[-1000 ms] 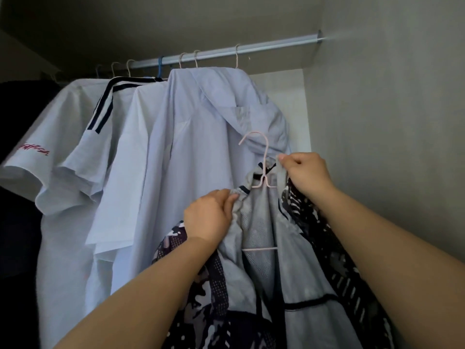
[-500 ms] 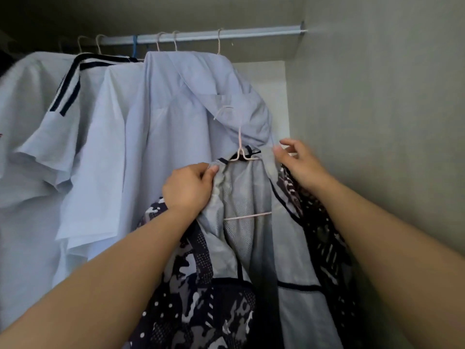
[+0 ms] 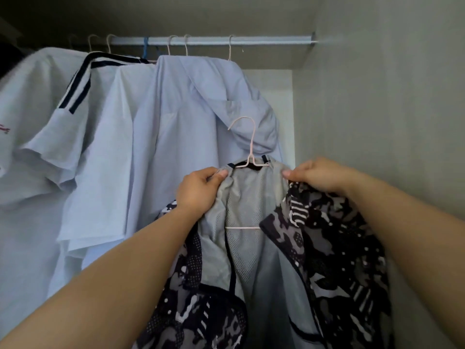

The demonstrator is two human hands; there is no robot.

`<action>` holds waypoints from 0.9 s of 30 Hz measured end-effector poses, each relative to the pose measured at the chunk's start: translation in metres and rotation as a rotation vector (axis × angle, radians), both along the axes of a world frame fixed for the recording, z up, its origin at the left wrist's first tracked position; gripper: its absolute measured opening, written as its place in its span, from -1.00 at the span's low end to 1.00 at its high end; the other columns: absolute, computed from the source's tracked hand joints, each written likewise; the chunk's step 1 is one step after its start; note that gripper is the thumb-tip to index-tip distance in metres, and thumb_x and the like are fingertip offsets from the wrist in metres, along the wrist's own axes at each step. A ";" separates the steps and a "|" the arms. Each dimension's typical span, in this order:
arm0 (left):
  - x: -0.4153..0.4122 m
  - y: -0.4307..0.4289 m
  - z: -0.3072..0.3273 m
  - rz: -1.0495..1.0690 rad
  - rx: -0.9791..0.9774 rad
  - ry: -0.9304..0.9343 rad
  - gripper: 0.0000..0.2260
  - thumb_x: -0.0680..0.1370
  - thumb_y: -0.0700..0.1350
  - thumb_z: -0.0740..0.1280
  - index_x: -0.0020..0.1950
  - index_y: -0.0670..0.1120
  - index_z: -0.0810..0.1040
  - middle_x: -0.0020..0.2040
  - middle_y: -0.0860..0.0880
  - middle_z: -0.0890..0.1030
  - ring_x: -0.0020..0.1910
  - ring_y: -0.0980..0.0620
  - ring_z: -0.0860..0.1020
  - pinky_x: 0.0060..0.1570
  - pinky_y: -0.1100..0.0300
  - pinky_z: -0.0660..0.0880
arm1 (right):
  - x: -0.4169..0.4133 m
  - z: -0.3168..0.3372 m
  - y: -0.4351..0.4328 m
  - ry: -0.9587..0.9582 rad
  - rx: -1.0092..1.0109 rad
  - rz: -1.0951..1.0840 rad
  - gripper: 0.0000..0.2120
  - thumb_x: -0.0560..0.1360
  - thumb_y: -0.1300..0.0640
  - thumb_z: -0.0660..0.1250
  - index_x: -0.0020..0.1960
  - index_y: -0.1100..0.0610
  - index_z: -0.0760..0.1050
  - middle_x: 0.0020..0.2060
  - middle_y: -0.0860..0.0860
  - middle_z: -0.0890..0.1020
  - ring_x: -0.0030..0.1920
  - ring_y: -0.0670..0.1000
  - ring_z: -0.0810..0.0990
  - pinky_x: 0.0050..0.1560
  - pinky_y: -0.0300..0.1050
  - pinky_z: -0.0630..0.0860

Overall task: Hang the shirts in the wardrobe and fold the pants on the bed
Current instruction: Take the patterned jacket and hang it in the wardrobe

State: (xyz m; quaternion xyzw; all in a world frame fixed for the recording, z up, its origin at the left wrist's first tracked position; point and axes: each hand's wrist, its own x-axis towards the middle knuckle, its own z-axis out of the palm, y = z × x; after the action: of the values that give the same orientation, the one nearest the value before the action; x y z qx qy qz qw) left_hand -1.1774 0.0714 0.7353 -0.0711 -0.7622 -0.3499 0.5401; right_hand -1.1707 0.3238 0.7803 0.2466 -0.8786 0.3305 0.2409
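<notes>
Forearms, bare, reach up from the bottom corners of the view into an open wardrobe. Between them is a patterned jacket (image 3: pixel 327 248), dark with a black, grey and white camouflage print. Its front is open, so the grey mesh lining (image 3: pixel 251 248) faces the viewer.

The left hand (image 3: pixel 198 195) pinches the collar edge on its side between thumb and curled fingers. The right hand (image 3: pixel 317 176) grips the opposite collar edge, fingers curled over the fabric. The hands are level and apart, holding the neckline spread.

A pale pink wire hanger (image 3: pixel 252 147) sits inside the jacket. Its shoulders lie under the collar between the hands, and its lower bar shows across the lining. Its hook stands free in the air, well below the rail. The jacket is therefore held up at the right end of the wardrobe, not yet hung.

Just behind the pink hook droops the hood of a pale blue hooded garment (image 3: pixel 196 122) that hangs from the rail. To its left hangs a white short-sleeved shirt (image 3: pixel 108 159), then a pale shirt (image 3: pixel 63 137) with two dark stripes along the shoulder and sleeve. At the far left edge is another pale shirt (image 3: pixel 22 109) with small red lettering on its sleeve.

Above them runs a metal rail (image 3: pixel 264 40) carrying several pale hanger hooks and one blue hook (image 3: pixel 145 47). The grey wardrobe side wall (image 3: pixel 390 109) fills the right of the view.
</notes>
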 end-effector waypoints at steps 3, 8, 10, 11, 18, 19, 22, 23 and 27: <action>-0.014 0.020 -0.001 -0.044 0.009 -0.044 -0.66 0.56 0.18 0.22 -0.13 -0.05 0.62 -0.28 -0.03 0.61 -0.10 -0.11 0.57 -0.12 0.10 0.45 | 0.020 0.025 0.009 -0.025 0.111 -0.117 -0.53 0.45 -0.17 0.34 0.03 0.24 0.60 -0.01 0.14 0.63 -0.02 0.11 0.60 0.08 -0.12 0.49; -0.013 0.077 0.015 -0.238 0.006 -0.313 -0.54 0.63 0.17 -0.01 0.23 -0.06 0.54 0.28 -0.13 0.52 0.27 -0.12 0.44 0.23 0.11 0.33 | 0.038 0.043 0.014 0.073 0.345 -0.500 -0.45 0.57 -0.12 0.18 0.33 0.32 0.39 0.33 0.22 0.43 0.28 0.18 0.42 0.17 -0.11 0.35; 0.001 0.097 0.029 -0.428 0.095 -0.310 -0.50 0.64 0.19 -0.05 0.31 -0.06 0.48 0.25 -0.03 0.49 0.18 -0.01 0.47 0.17 0.26 0.35 | 0.041 0.047 0.014 0.103 0.398 -0.618 -0.48 0.61 -0.09 0.11 0.34 0.31 0.37 0.34 0.22 0.41 0.31 0.18 0.40 0.21 -0.10 0.34; 0.009 0.106 0.035 -0.541 0.131 -0.274 -0.52 0.64 0.18 -0.05 0.33 -0.05 0.47 0.16 0.06 0.47 0.04 0.11 0.49 0.00 0.43 0.38 | 0.041 0.050 0.015 0.114 0.414 -0.678 -0.51 0.62 -0.07 0.10 0.34 0.30 0.38 0.34 0.21 0.42 0.31 0.18 0.40 0.21 -0.09 0.35; 0.046 0.120 0.066 -0.878 -0.281 -0.414 -0.81 0.61 0.00 0.17 0.17 0.10 0.50 0.07 0.32 0.53 -0.08 0.55 0.45 -0.10 0.66 0.28 | 0.033 0.077 0.028 0.101 0.462 -0.841 -0.66 0.57 0.13 0.21 0.29 0.24 0.44 0.29 0.18 0.46 0.25 0.20 0.46 0.16 -0.01 0.41; 0.048 0.119 0.065 -0.830 -0.384 -0.504 -0.80 0.58 0.04 0.20 0.19 0.15 0.49 0.09 0.38 0.52 -0.01 0.54 0.42 -0.02 0.62 0.25 | 0.031 0.080 0.027 0.090 0.448 -0.823 -0.66 0.56 0.15 0.20 0.30 0.24 0.43 0.30 0.18 0.45 0.26 0.19 0.46 0.18 -0.01 0.40; 0.038 0.123 0.058 -0.586 -0.568 -0.643 -0.77 0.58 0.08 0.23 0.23 0.13 0.48 0.16 0.23 0.55 0.19 0.29 0.47 0.12 0.42 0.38 | 0.027 0.085 0.021 0.038 0.402 -0.754 -0.65 0.59 0.17 0.14 0.33 0.26 0.39 0.31 0.19 0.43 0.26 0.20 0.44 0.20 -0.01 0.38; 0.032 0.127 0.056 -0.403 -0.684 -0.608 -0.68 0.61 0.07 0.19 0.35 0.04 0.41 0.30 0.07 0.49 0.31 0.10 0.41 0.27 0.23 0.36 | 0.027 0.087 0.017 0.049 0.392 -0.741 -0.65 0.60 0.19 0.11 0.34 0.28 0.37 0.30 0.21 0.44 0.25 0.21 0.44 0.20 -0.02 0.38; 0.012 0.128 0.054 0.156 -0.660 -0.382 -0.47 0.60 0.00 0.18 0.53 -0.08 0.11 0.48 -0.13 0.21 0.40 -0.19 0.27 0.35 -0.11 0.27 | 0.024 0.091 0.006 0.106 0.345 -0.715 -0.67 0.64 0.21 0.06 0.33 0.34 0.35 0.21 0.24 0.49 0.17 0.18 0.49 0.15 -0.08 0.39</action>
State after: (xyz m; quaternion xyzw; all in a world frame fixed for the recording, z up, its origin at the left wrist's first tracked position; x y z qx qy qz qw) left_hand -1.1650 0.1998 0.7891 -0.1164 -0.9238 -0.0508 0.3613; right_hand -1.1462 0.3299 0.8716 -0.0213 -0.9380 0.0601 0.3407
